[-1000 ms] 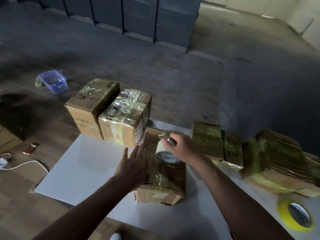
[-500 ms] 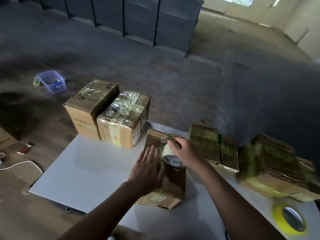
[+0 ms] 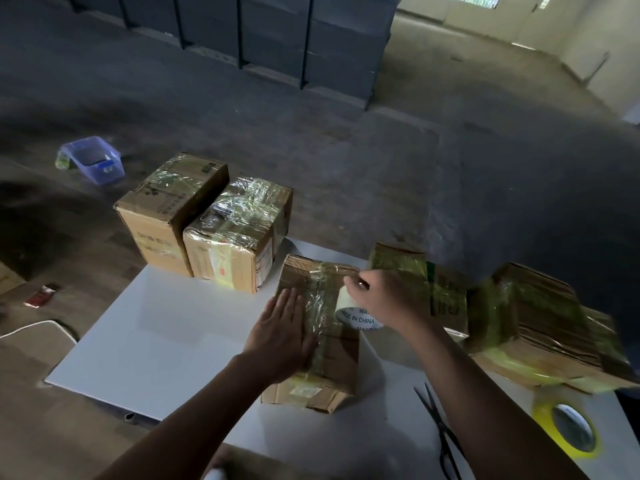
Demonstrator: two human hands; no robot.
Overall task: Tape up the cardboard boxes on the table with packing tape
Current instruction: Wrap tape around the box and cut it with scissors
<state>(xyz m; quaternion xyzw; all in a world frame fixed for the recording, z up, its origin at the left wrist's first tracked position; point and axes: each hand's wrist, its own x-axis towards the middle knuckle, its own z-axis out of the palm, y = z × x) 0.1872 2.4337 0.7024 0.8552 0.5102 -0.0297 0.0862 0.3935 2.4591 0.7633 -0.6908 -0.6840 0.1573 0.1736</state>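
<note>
A small cardboard box (image 3: 341, 355) lies on the white table (image 3: 166, 334) in front of me, with a strip of clear tape running along its top. My left hand (image 3: 282, 336) presses flat on the box's top, fingers straight. My right hand (image 3: 384, 296) grips a roll of clear packing tape (image 3: 355, 315) over the box's right side, its white core printed "MADE IN CHINA". Two taped boxes (image 3: 239, 237) stand at the table's far left corner. More taped boxes (image 3: 536, 323) lie at the right.
Black scissors (image 3: 440, 434) lie on the table near my right forearm. A yellow tape roll (image 3: 568, 427) sits at the right front. On the floor to the left are a blue plastic tub (image 3: 91, 159), a white cable (image 3: 34, 327) and a small red item (image 3: 41, 296).
My left hand slid from the box's left edge onto its top and now lies flat. My right hand moved the tape roll toward the box's right side.
</note>
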